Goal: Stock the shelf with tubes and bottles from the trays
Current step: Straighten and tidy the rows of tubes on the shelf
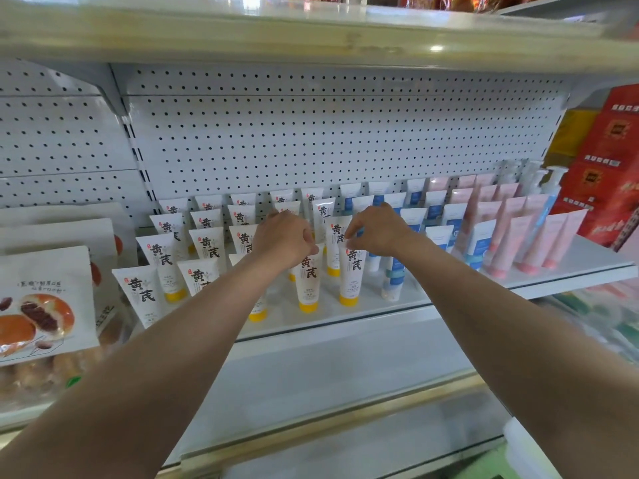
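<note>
Rows of white tubes with yellow caps stand cap-down on the white shelf (380, 307). My left hand (285, 238) pinches the top of one white yellow-capped tube (307, 285) in the front row. My right hand (378, 231) pinches the top of the neighbouring white tube (352, 276). Both tubes stand upright on the shelf. To the right stand blue-and-white tubes (434, 219), then pink tubes (518, 233), then white pump bottles (549, 183) at the back right. No tray is in view.
Bread packets (41, 302) fill the shelf section to the left. Red cartons (608, 167) are stacked at the right end. A perforated white back panel (311, 133) rises behind the tubes, with another shelf (311, 32) overhead and a lower shelf (328, 385) beneath.
</note>
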